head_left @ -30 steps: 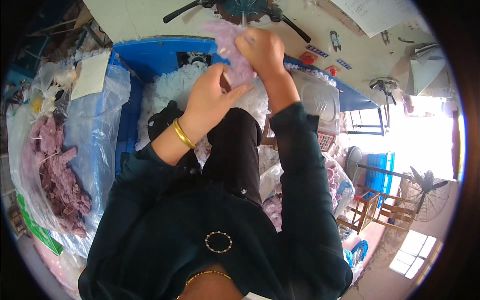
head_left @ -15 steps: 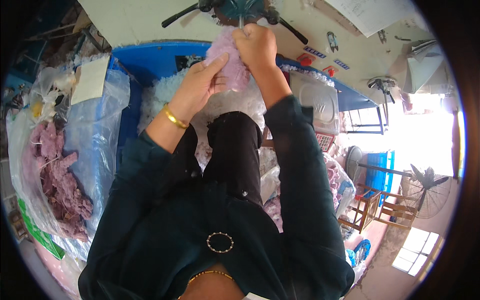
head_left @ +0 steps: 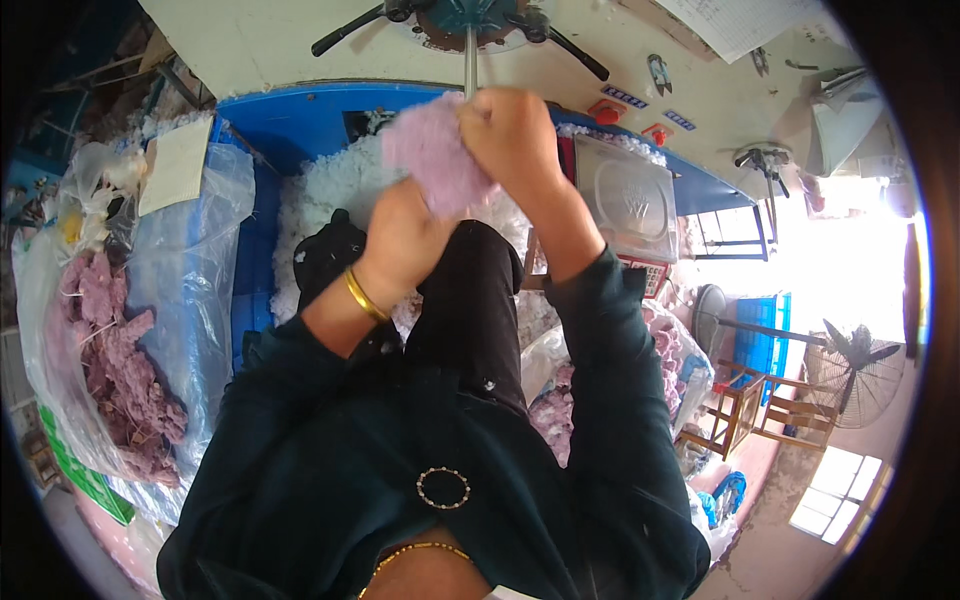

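Observation:
A pink-lilac fluffy plush piece (head_left: 432, 150) is held between my two hands above my lap, slightly blurred by motion. My right hand (head_left: 512, 135) is closed in a fist on its upper right edge, just below a thin metal tube (head_left: 470, 65). The tube sticks out toward me from a round machine fitting (head_left: 470, 22) with a black handle on either side. The plush's near lower edge is in the grip of my left hand (head_left: 408, 232), the one with a gold bangle; its fingers are partly hidden behind the plush.
White fluffy stuffing (head_left: 335, 185) fills a blue-edged bin under the machine panel. To the left, a clear plastic bag (head_left: 45, 330) holds pink plush pieces (head_left: 120, 350). Snips (head_left: 658, 75) lie near red buttons (head_left: 607, 112). A clear lidded box (head_left: 630, 195) and a fan (head_left: 850, 375) are on the right.
Both hands have come down toward me with the plush piece. More of the metal tube now shows above it. My left hand has turned and moved to the plush's lower edge.

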